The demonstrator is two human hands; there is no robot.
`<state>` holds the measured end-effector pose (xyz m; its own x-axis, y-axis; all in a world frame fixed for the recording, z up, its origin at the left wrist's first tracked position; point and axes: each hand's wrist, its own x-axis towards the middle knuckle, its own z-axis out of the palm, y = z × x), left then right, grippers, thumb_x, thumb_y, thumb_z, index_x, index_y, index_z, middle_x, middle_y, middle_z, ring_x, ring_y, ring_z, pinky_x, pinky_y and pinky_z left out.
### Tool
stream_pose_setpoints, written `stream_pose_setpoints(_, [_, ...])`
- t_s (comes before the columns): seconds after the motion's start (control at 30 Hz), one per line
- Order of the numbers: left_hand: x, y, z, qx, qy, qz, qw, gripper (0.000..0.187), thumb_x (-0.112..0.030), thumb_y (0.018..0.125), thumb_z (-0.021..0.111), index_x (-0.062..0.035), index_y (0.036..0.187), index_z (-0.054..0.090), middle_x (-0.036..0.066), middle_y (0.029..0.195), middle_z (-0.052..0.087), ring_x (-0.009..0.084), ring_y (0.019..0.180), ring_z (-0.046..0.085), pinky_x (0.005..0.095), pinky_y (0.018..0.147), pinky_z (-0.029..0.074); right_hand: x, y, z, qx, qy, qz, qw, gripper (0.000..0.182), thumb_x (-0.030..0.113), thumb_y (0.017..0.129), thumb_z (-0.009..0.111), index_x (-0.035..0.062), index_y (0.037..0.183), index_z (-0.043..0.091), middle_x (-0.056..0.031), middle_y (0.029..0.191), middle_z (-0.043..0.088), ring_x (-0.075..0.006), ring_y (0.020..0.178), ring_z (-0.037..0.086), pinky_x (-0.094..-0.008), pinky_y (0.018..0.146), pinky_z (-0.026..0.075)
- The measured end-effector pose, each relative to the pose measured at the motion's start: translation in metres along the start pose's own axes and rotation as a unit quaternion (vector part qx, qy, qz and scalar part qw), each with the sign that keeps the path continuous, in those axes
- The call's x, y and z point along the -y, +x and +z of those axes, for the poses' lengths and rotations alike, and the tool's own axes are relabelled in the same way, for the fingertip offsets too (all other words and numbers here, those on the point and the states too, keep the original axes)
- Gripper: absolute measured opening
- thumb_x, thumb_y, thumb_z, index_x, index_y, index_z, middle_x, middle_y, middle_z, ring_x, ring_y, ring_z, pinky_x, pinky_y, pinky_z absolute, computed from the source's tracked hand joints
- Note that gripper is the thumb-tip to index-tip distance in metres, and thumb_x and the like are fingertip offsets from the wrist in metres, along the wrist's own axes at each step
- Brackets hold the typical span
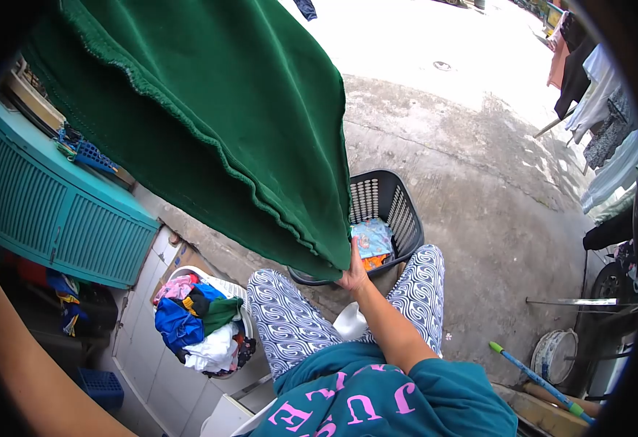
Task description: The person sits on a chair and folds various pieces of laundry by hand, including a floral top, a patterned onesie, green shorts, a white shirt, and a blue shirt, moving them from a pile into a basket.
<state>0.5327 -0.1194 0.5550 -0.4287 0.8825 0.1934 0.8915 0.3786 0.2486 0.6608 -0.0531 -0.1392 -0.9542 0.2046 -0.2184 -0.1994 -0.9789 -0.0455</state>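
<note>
A large green cloth (224,116) with a ruffled hem hangs stretched from the upper left down to the centre. My right hand (353,273) is closed on its lower corner, above my lap. My left arm rises along the left edge, and the left hand itself is out of frame. Behind the cloth stands a dark grey basket (404,218) with folded light blue cloth (372,239) and an orange piece (374,261) in it. At my left knee, a white basket (240,291) holds a heap of mixed clothes (180,324).
A teal louvred cabinet (64,204) stands at left, with a blue basket (100,388) below it. Clothes hang on the right (603,95). A bucket (554,355) and a green-and-blue pole (541,382) are at lower right. Concrete ground (472,218) stretches ahead.
</note>
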Motion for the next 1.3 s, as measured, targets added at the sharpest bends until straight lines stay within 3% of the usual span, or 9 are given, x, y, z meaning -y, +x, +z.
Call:
stream_pose_setpoints(0.13, [0.001,-0.049,0.047,-0.089,0.031,0.061,0.994,0.026,-0.016,0.079,0.061,-0.0025,0.101,0.059,0.003,0.09,0.061,0.013,0.081,0.059,0.0249,0.071,0.044,0.02,-0.008,-0.006,0.08,0.113,0.016,0.99,0.059,0.055,0.083,0.046,0.0055,0.115,0.05,-0.0123,0.112,0.056,-0.0257,0.098,0.057,-0.0373,0.083,0.049])
stream_pose_setpoints(0.17, [0.028,-0.039,0.033,-0.14,0.053,0.043,0.988,0.028,-0.019,0.077,0.063,-0.0035,0.1,0.062,0.004,0.097,0.062,0.0158,0.093,0.056,0.0281,0.08,0.039,0.029,-0.013,0.006,0.027,0.064,-0.025,0.997,0.053,0.049,0.084,0.047,0.0044,0.112,0.052,-0.0112,0.107,0.059,-0.0245,0.093,0.06,-0.0365,0.082,0.051])
stream_pose_setpoints(0.4, [0.183,-0.045,0.077,-0.054,-0.123,-0.122,0.983,0.049,-0.021,0.077,0.056,-0.0067,0.123,0.046,0.002,0.1,0.058,0.0102,0.087,0.056,0.021,0.08,0.042,0.154,-0.023,0.015,-0.084,-0.206,-0.197,0.955,0.024,0.018,0.085,0.057,0.0038,0.104,0.054,-0.0088,0.095,0.062,-0.0175,0.081,0.062,-0.0312,0.072,0.053])
stream_pose_setpoints(0.67, [0.3,-0.058,0.338,-0.016,-0.253,-0.177,0.951,0.036,-0.01,0.068,0.062,0.0016,0.1,0.049,0.008,0.092,0.056,0.0159,0.085,0.052,0.0266,0.077,0.041,0.183,-0.034,0.128,-0.171,-0.445,-0.324,0.817,0.027,0.013,0.081,0.058,0.0001,0.104,0.052,-0.0072,0.089,0.061,-0.0121,0.073,0.059,-0.024,0.064,0.049])
stream_pose_setpoints(0.8, [0.264,-0.064,0.494,-0.046,-0.279,-0.202,0.938,0.041,-0.018,0.063,0.066,-0.0019,0.094,0.046,0.017,0.088,0.056,0.0276,0.081,0.055,0.0345,0.074,0.043,0.142,-0.002,0.131,-0.149,-0.482,-0.278,0.818,0.022,0.012,0.083,0.055,0.0001,0.1,0.051,-0.0048,0.082,0.059,-0.0103,0.07,0.056,-0.0227,0.063,0.047])
stream_pose_setpoints(0.93, [0.171,-0.075,0.573,-0.028,-0.292,-0.173,0.94,0.047,-0.017,0.065,0.065,-0.0045,0.101,0.038,0.018,0.09,0.054,0.0315,0.085,0.055,0.0378,0.074,0.044,0.094,0.041,0.079,-0.173,-0.616,-0.262,0.722,0.028,0.018,0.084,0.055,0.0006,0.106,0.053,-0.0092,0.087,0.062,-0.0131,0.077,0.057,-0.0249,0.07,0.044])
stream_pose_setpoints(1.1, [0.128,-0.078,0.616,0.104,-0.622,-0.224,0.743,0.066,-0.005,0.079,0.052,-0.0106,0.13,0.011,0.014,0.117,0.042,0.022,0.098,0.053,0.0326,0.081,0.046,0.064,0.034,0.088,-0.25,-0.777,-0.233,0.528,0.072,0.039,0.068,0.067,0.0,0.122,0.041,-0.0243,0.112,0.051,-0.0359,0.101,0.052,-0.0386,0.083,0.042])
stream_pose_setpoints(1.2, [0.129,-0.083,0.612,0.097,-0.757,-0.229,0.605,0.083,0.004,0.068,0.043,-0.0144,0.136,0.001,0.018,0.138,0.022,0.023,0.113,0.043,0.0368,0.088,0.044,0.065,0.035,0.078,-0.23,-0.819,-0.247,0.464,0.073,0.03,0.066,0.068,0.0007,0.126,0.036,-0.0247,0.113,0.049,-0.0369,0.102,0.052,-0.0384,0.085,0.042])
stream_pose_setpoints(1.3, [0.141,-0.089,0.602,0.063,-0.825,-0.221,0.517,0.09,0.003,0.064,0.045,-0.0158,0.138,-0.003,0.017,0.143,0.012,0.0276,0.118,0.038,0.0416,0.093,0.039,0.067,0.043,0.075,-0.191,-0.807,-0.264,0.493,0.067,0.014,0.068,0.062,0.0008,0.127,0.034,-0.0226,0.111,0.053,-0.0311,0.102,0.054,-0.0336,0.087,0.041])
